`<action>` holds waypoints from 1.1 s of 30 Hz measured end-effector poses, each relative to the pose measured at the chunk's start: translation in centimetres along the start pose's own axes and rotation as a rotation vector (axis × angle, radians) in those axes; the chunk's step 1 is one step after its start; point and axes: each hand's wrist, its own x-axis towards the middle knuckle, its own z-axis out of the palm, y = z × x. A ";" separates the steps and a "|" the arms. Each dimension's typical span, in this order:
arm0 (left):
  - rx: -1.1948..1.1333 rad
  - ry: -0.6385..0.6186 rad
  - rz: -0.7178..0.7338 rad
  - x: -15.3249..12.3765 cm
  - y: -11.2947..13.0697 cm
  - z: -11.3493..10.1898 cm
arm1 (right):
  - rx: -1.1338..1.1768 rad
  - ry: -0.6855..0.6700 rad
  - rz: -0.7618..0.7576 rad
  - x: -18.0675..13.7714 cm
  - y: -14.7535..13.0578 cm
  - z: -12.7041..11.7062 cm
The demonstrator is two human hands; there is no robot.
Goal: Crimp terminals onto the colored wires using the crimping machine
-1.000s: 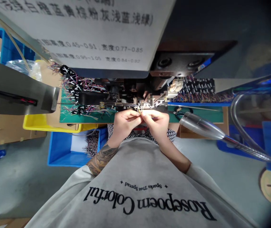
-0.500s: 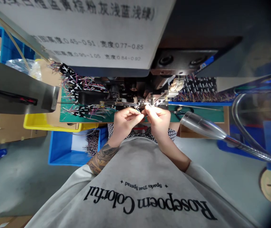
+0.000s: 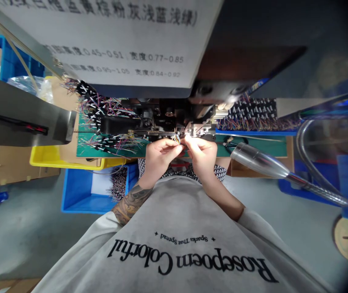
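My left hand (image 3: 163,156) pinches a small bundle of thin coloured wires (image 3: 176,139), whose loose ends fan out above the fingertips. Close beside it, my right hand (image 3: 203,155) has thumb and forefinger pressed together at the front of a dark crimping machine (image 3: 169,112). The fingertips are at a brightly lit metal part (image 3: 192,129); a single wire between them is too small to make out. A strip of terminals (image 3: 158,132) runs in from the left to the machine's working point.
Cut wire bundles (image 3: 106,142) lie on the green mat (image 3: 85,151) at left; more fill a blue tray (image 3: 253,132) at right. A metal lamp head (image 3: 253,158) juts in near my right hand. A yellow bin (image 3: 66,162) and a blue bin (image 3: 79,205) stand lower left.
The machine's bolted upper block has come down and looks blurred, covering a pale part at its right. My hands stay nearly in place; the wire ends at my left fingertips show more spread.
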 end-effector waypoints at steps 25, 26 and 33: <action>-0.047 0.003 -0.027 0.0 -0.1 0.1 | 0.018 0.036 -0.001 0.2 0.6 0.0; -0.038 -0.005 -0.030 0.0 -0.1 0.0 | -0.004 0.035 -0.014 0.1 0.7 0.0; 0.036 -0.062 -0.018 -0.1 0.1 -0.1 | -0.087 0.070 -0.132 -0.3 0.5 -0.1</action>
